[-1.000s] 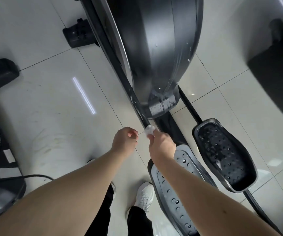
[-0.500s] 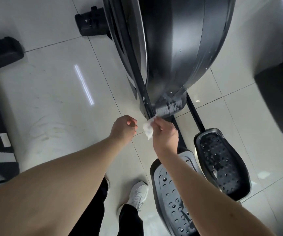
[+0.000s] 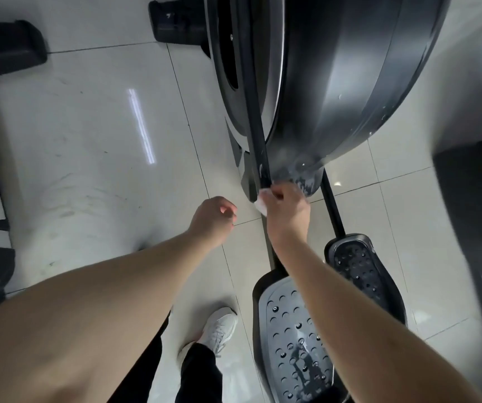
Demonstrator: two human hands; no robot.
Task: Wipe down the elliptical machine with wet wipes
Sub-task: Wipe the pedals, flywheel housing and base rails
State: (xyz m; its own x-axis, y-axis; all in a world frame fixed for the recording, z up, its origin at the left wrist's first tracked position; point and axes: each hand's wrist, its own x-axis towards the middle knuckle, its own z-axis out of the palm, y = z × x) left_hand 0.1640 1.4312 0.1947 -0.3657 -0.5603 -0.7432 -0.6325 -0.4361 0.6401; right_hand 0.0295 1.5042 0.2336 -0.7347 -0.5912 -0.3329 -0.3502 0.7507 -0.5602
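Note:
The elliptical machine's dark grey flywheel housing (image 3: 335,82) fills the upper middle, with a black bar (image 3: 255,117) running down its left side. My right hand (image 3: 287,210) grips a small white wet wipe (image 3: 261,203) and presses it against the lower end of that bar, at the housing's bottom tip. Wet streaks show on the tip. My left hand (image 3: 213,219) hovers just left of it with fingers curled and nothing in it. Two black studded pedals, the near pedal (image 3: 295,338) and the far pedal (image 3: 359,266), lie below my right arm.
Pale glossy floor tiles (image 3: 103,170) spread to the left. A black stabiliser foot (image 3: 176,21) sits at the top, another dark machine base (image 3: 4,45) at the far left, and dark equipment (image 3: 475,213) at the right. My white shoe (image 3: 219,330) stands beside the near pedal.
My right hand has moved up with the wipe from open air to the bottom end of the bar and housing. The left hand has drawn away from the wipe. My head has leaned closer.

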